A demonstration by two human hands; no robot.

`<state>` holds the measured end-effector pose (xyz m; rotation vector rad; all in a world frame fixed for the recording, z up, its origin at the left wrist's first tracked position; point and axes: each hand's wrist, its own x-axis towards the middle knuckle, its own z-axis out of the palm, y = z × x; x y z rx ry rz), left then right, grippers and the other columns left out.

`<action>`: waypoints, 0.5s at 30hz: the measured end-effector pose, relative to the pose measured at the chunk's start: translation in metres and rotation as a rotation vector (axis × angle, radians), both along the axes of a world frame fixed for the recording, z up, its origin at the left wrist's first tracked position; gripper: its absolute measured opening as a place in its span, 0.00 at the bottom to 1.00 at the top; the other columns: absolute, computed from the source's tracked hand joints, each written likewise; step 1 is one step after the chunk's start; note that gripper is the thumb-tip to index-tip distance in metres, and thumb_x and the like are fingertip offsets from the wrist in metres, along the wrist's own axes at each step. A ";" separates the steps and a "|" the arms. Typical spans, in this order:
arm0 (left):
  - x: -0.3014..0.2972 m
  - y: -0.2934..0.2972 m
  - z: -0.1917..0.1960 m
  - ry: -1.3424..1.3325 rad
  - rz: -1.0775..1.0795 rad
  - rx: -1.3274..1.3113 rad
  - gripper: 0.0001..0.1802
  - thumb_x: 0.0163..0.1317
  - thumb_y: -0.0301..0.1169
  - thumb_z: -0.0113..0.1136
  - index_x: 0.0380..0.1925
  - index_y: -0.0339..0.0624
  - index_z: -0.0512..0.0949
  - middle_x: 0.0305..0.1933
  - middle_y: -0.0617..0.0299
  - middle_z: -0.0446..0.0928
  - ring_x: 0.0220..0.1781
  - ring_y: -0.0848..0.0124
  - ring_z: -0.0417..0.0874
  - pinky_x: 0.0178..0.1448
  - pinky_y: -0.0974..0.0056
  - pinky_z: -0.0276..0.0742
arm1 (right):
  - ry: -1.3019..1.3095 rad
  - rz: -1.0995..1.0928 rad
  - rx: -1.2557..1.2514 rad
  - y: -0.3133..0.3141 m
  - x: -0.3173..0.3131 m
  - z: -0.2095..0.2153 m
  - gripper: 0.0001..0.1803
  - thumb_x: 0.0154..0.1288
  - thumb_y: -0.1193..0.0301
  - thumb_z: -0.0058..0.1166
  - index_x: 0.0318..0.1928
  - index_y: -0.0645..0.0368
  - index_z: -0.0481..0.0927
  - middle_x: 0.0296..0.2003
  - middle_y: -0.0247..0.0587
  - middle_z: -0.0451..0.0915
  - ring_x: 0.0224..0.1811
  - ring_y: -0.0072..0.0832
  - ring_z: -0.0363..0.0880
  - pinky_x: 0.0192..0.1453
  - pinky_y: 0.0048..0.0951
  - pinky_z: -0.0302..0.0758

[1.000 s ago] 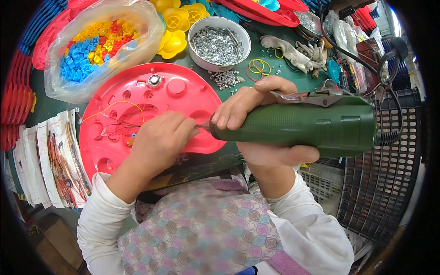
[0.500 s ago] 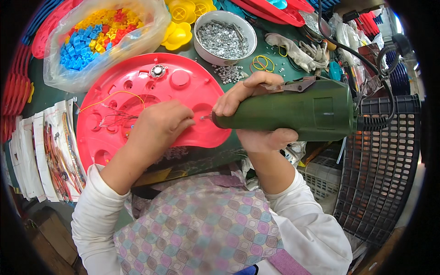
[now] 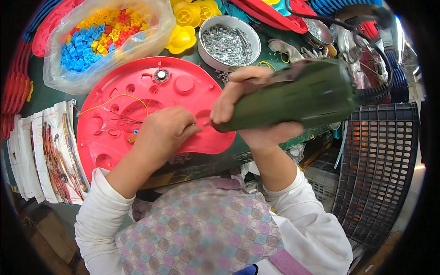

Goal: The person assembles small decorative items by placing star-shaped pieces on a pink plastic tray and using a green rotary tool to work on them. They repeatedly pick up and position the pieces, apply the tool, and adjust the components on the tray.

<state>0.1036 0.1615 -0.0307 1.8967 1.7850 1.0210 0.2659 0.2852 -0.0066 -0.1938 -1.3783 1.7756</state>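
Note:
My right hand point(image 3: 229, 97) is wrapped round a thick green electric screwdriver point(image 3: 293, 98), its blurred body lying level and pointing left. Close to its tip, my left hand point(image 3: 167, 130) is curled with thumb and fingers together; whatever they may pinch is hidden. Below both sits a red plastic shell point(image 3: 183, 101), hollow side up, with posts and round recesses. A round metal-rimmed part point(image 3: 161, 75) is seated near the shell's far edge. Thin wires point(image 3: 121, 120) and a yellow wire point(image 3: 117, 97) run across the shell to the left of my left hand.
A white bowl of small metal parts point(image 3: 204, 50) stands beyond the shell. Left of it lies a clear bag point(image 3: 55, 75) of coloured star pieces. Wire bundles on white sheets point(image 3: 50, 146) are at the left, a black crate point(image 3: 378, 169) at the right. A cable point(image 3: 389, 68) trails from the screwdriver.
The screwdriver has tilted, its back end rising, and is blurred by motion. My left hand has shifted slightly right and down, fingers still closed. The whole view has moved a little.

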 end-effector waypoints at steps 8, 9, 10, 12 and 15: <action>-0.005 0.019 0.037 0.097 -0.041 0.035 0.09 0.60 0.32 0.70 0.33 0.39 0.82 0.33 0.52 0.81 0.36 0.52 0.85 0.41 0.51 0.81 | 0.263 -0.211 0.124 0.015 0.025 0.036 0.62 0.56 0.14 0.35 0.64 0.61 0.70 0.25 0.37 0.76 0.26 0.32 0.77 0.34 0.37 0.80; -0.004 0.035 0.044 0.111 -0.049 0.045 0.09 0.60 0.32 0.70 0.33 0.39 0.82 0.33 0.51 0.82 0.37 0.51 0.85 0.41 0.50 0.81 | 0.300 -0.237 0.093 0.015 0.031 0.036 0.64 0.53 0.12 0.33 0.63 0.62 0.70 0.25 0.38 0.77 0.26 0.32 0.78 0.34 0.37 0.81; -0.003 0.051 0.047 0.113 -0.052 0.088 0.10 0.60 0.31 0.69 0.35 0.37 0.82 0.34 0.49 0.83 0.38 0.50 0.85 0.42 0.49 0.80 | 0.337 -0.250 0.060 0.015 0.034 0.035 0.65 0.51 0.11 0.32 0.61 0.62 0.70 0.25 0.39 0.78 0.26 0.32 0.79 0.34 0.38 0.81; -0.003 0.086 0.040 0.133 -0.057 0.108 0.10 0.60 0.31 0.69 0.37 0.36 0.82 0.34 0.48 0.84 0.39 0.49 0.86 0.43 0.48 0.80 | 0.357 -0.282 0.001 0.014 0.042 0.034 0.66 0.51 0.10 0.29 0.60 0.62 0.69 0.25 0.40 0.78 0.25 0.31 0.78 0.34 0.39 0.81; -0.002 0.103 0.037 0.162 -0.007 0.021 0.11 0.59 0.30 0.70 0.38 0.35 0.83 0.34 0.47 0.84 0.39 0.49 0.86 0.44 0.48 0.80 | 0.276 -0.292 0.034 0.013 0.052 0.032 0.60 0.58 0.15 0.35 0.63 0.60 0.72 0.24 0.37 0.74 0.25 0.31 0.75 0.32 0.36 0.78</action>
